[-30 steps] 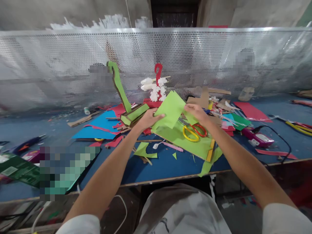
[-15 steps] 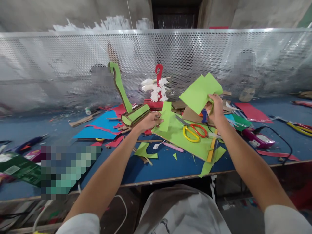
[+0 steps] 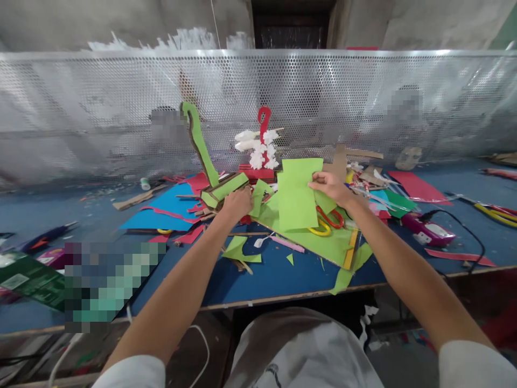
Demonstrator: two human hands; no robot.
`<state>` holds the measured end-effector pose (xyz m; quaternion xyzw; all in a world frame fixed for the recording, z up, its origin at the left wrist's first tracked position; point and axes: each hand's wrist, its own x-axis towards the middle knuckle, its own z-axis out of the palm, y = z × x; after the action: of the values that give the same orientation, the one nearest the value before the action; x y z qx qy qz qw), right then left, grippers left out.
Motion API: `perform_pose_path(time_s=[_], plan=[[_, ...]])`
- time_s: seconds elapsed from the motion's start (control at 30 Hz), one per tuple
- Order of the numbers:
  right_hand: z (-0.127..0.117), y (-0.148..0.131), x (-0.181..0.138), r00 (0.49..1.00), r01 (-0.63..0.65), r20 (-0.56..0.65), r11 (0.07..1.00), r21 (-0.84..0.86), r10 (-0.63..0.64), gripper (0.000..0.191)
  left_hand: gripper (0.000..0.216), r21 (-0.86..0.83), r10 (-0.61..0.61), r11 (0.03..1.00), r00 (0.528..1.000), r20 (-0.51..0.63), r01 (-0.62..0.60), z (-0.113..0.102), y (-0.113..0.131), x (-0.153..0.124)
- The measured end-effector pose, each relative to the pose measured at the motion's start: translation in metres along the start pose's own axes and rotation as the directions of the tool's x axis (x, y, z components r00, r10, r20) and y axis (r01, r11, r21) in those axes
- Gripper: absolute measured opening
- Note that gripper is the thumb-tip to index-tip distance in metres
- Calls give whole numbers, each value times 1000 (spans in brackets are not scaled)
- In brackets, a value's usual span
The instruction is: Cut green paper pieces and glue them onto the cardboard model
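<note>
My right hand (image 3: 330,186) pinches a rectangular sheet of light green paper (image 3: 298,195) by its right edge and holds it upright over the middle of the table. My left hand (image 3: 238,203) is closed on a smaller strip of green paper (image 3: 258,195) just to the left. Under both lies a large green-covered cardboard sheet (image 3: 323,243). Yellow and red scissors (image 3: 328,221) rest on it, partly hidden behind the held sheet. A green-faced cardboard model with a curved neck (image 3: 210,172) stands just left of my left hand.
A blue table (image 3: 262,275) carries paper scraps, a blue sheet (image 3: 161,207), red sheets (image 3: 416,186) and a purple glue gun (image 3: 426,229) with a black cord. A red and white paper model (image 3: 260,148) stands at the back. Perforated metal screen (image 3: 323,97) closes the far side.
My right hand swung the green sheet up and to the right, then brought it back down to the centre in front of the scissors. My left hand kept the small green strip, shifting slightly left.
</note>
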<state>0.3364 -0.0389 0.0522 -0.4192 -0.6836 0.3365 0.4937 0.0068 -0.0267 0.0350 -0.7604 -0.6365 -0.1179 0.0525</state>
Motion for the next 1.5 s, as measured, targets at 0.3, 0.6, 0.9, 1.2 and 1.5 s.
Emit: perform_pose_path(time_s=[0.3, 0.6, 0.9, 1.2, 1.5], plan=[[27, 7, 0, 998, 65, -6, 994, -90, -65, 41, 55, -880, 244, 457, 970, -19, -132, -3, 24, 5], [35, 7, -3, 1000, 18, 10, 1000, 2, -18, 34, 48, -934, 80, 349, 996, -46, -71, 12, 13, 19], [45, 5, -5, 988, 151, 34, 969, -197, -148, 41, 56, -968, 223, 143, 959, -174, -208, 10, 20, 12], [42, 11, -3, 993, 97, 78, 993, -61, -92, 32, 63, -985, 275, 42, 949, -152, -170, 8, 21, 11], [48, 4, -2, 965, 129, -238, 989, 66, -110, 35, 60, -996, 304, -85, 953, -14, 13, 0, 25, -1]])
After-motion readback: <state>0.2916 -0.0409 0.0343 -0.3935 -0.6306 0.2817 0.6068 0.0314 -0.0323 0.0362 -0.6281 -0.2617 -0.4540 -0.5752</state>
